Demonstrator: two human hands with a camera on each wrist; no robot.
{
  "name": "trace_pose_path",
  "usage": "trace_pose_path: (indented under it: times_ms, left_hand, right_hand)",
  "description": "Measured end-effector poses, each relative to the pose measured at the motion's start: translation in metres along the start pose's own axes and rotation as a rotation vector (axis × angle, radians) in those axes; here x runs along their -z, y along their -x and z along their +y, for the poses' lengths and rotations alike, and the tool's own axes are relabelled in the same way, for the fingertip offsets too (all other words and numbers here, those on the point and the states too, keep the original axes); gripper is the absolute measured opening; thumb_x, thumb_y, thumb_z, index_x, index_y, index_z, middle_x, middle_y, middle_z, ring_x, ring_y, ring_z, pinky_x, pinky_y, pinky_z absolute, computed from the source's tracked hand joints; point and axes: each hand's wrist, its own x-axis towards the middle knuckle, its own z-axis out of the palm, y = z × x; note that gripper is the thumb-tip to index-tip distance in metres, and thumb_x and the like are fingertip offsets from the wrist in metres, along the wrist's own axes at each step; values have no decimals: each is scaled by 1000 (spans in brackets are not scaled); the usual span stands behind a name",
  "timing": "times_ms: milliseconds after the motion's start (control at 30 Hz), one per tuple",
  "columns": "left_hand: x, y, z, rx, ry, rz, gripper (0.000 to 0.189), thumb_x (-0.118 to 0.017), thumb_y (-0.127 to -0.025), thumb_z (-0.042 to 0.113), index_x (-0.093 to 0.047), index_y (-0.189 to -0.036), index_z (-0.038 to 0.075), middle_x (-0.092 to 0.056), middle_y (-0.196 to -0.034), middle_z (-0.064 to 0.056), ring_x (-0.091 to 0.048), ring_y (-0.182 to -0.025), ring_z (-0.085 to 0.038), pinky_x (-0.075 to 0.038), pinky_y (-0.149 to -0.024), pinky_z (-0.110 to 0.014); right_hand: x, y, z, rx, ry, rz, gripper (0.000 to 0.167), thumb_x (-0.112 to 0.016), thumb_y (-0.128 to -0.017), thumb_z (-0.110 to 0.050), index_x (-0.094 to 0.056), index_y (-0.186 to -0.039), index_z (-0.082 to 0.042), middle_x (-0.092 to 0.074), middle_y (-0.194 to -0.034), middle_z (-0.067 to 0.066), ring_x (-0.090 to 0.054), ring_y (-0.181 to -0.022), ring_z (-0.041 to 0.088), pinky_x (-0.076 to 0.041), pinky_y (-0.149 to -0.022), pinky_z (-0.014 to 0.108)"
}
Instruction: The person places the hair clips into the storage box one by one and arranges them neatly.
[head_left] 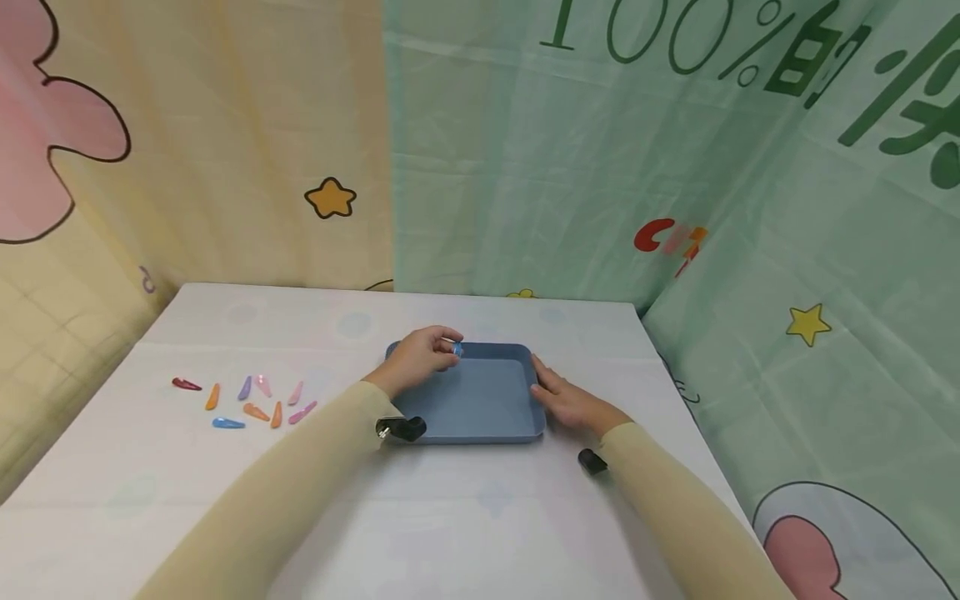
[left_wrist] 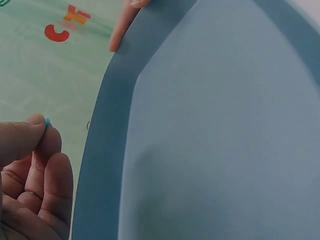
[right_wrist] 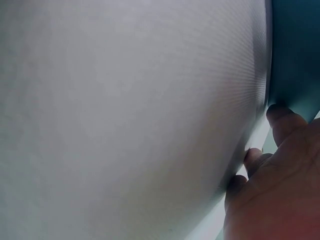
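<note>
Left hand pinching blue piece over tray, right hand straight-fingered against tray's side, clips at left

Head view: set high over the near side of the white cloth-covered table, facing forward and down, far enough back to frame the whole shallow blue rectangular tray and the printed yellow-and-green cloth backdrop. Left wrist view: close in, looking steeply across the tray past the bare left hand; shares the backdrop's red-and-orange printed mark with head. Right wrist view: very near the tabletop, rolled, bare right hand at right edge; shares that hand and tray with head.
</note>
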Motion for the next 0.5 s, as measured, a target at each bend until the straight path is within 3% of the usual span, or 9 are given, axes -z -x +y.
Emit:
trace_pose_path:
  times_ms: [200,500]
  left_hand:
    - [-18,-12,5,32,0,-10,42,-73,-99,12,-62,-139,5,-76,-113,-7,-71,-96,-22,-51,-77,-30]
    - [-43,-30,6,14,1,-59,41,-74,-97,10,-64,-136,5,-77,-108,-7,-69,-86,-16,-52,-74,-28]
  right_hand:
    - [1,0,1,-7,5,-15,70,-31,-116,-39,7,-170,-16,3,-178,12,1,-165,38,-5,-131,59]
    - [1,-1,3,-18,19,-12,70,-31,-116,-41,8,-170,-18,3,-178,11,0,-165,38,-7,-131,59]
